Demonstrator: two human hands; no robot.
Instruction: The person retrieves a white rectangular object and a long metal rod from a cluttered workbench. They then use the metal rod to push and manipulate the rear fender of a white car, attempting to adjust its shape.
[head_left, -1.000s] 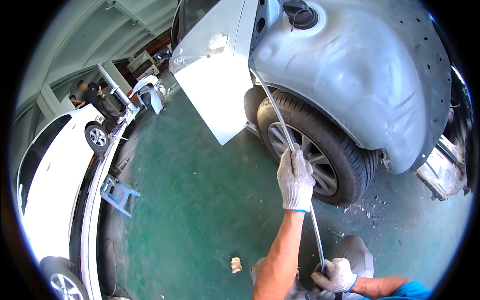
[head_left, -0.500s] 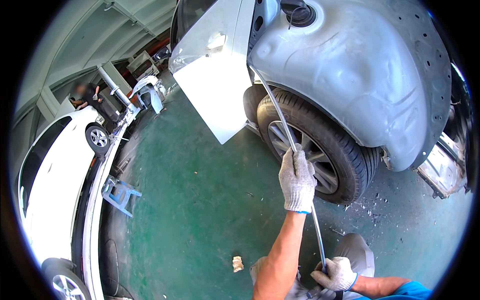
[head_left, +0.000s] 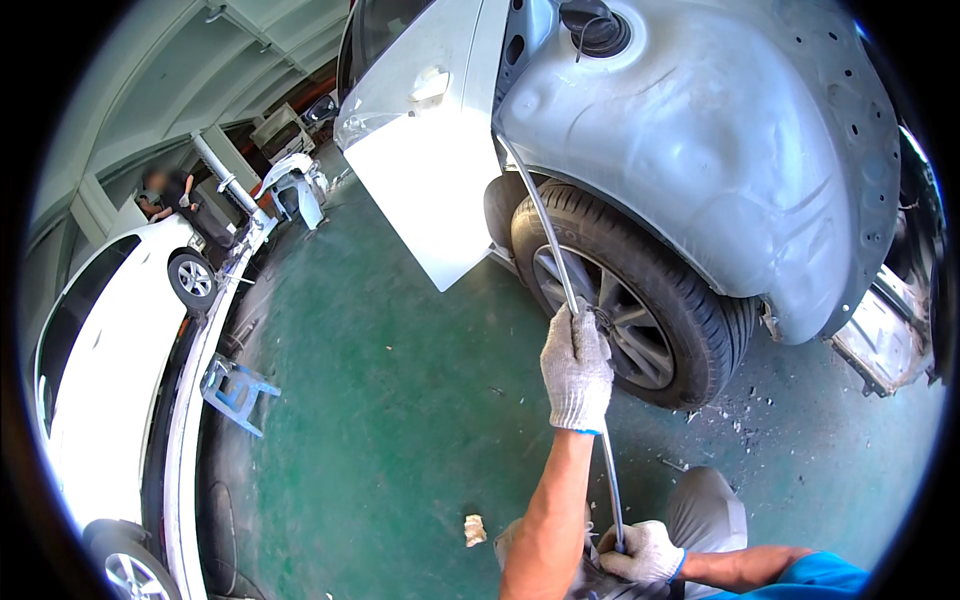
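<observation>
My gloved left hand (head_left: 577,365) grips a long thin metal rod (head_left: 560,258) partway along it, in front of the wheel (head_left: 645,352). Lower down, beside my grey-trousered knee, my gloved right hand (head_left: 645,553) is closed on the rod's lower end. The rod rises at a slant, its upper end reaching the front edge of the bare, dented pale blue-grey wheel-arch panel (head_left: 690,165) next to the car's door (head_left: 415,185). What that end touches is too small to tell. A black filler cap (head_left: 595,32) sits high on the panel.
Left are a white car (head_left: 115,365) by a long rail, a blue plastic stool (head_left: 235,398), and a dark-clothed person (head_left: 185,200). A detached body part (head_left: 292,190) stands behind. A torn scrap (head_left: 475,530) and small debris lie on the green floor (head_left: 380,420). A metal panel (head_left: 880,330) is at right.
Both my hands have shifted a little to the left, my left one also slightly downward, and the lower part of the rod has swung left with them.
</observation>
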